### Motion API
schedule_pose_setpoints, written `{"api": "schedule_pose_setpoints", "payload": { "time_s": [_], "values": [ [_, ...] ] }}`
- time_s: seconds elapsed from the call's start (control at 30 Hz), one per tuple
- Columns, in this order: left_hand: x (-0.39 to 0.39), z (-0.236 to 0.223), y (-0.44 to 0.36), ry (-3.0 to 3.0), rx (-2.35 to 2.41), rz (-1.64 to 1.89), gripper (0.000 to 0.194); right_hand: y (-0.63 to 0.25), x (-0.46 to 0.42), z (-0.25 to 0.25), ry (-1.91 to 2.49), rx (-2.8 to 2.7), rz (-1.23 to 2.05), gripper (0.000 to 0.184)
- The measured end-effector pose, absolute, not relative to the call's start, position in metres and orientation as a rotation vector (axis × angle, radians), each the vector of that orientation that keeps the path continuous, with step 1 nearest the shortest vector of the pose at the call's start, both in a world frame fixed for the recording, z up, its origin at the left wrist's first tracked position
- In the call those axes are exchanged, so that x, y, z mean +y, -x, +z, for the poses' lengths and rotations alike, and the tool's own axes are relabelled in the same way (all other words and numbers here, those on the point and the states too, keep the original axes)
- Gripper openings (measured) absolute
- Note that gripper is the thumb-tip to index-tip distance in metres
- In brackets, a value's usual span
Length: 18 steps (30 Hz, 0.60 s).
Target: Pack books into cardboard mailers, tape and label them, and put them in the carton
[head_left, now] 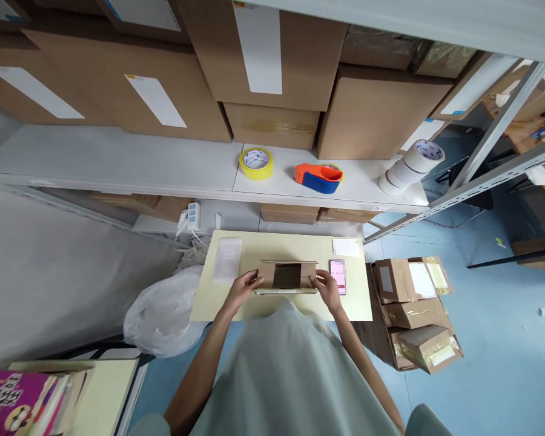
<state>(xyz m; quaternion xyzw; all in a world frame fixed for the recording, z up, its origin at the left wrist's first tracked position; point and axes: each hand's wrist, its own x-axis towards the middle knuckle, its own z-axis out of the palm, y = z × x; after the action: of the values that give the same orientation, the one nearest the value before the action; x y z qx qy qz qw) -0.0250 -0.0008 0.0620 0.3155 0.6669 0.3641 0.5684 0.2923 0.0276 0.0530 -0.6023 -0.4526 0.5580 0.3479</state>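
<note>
A small brown cardboard box point(267, 275) is held just above a pale yellow tabletop point(358, 306), in front of my body. Its top is partly open, with end flaps folded in and a dark gap in the middle. My left hand point(244, 289) pinches its left end between thumb and fingers. At the right end, my right hand point(327, 289) grips the box the same way. Just right of that hand lies a phone point(338, 277) with a lit pink screen. A white paper slip point(346, 247) is behind the phone, and a translucent sheet point(227, 259) lies back left.
On the shelf point(186, 166) ahead are a yellow tape roll point(256, 163), an orange-and-blue tape dispenser point(318, 178) and stacked white rolls point(411, 166), with large cartons point(272, 60) behind. A white plastic bag point(166, 312) sits left; taped boxes point(413, 309) are piled right.
</note>
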Motion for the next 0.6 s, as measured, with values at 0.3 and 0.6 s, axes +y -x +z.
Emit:
{"api": "schedule_pose_setpoints", "payload": {
  "time_s": [0.3,0.6],
  "values": [
    [-0.019,0.09,0.05,-1.073,1.486,0.766,0.115,-0.315,0.023,0.084,1.487,-1.37,1.418,0.08],
    [0.0,0.091,0.046,-1.485,1.575,0.662,0.066,-0.308,0.034,0.093,1.505,-1.731,1.177,0.043]
  ]
}}
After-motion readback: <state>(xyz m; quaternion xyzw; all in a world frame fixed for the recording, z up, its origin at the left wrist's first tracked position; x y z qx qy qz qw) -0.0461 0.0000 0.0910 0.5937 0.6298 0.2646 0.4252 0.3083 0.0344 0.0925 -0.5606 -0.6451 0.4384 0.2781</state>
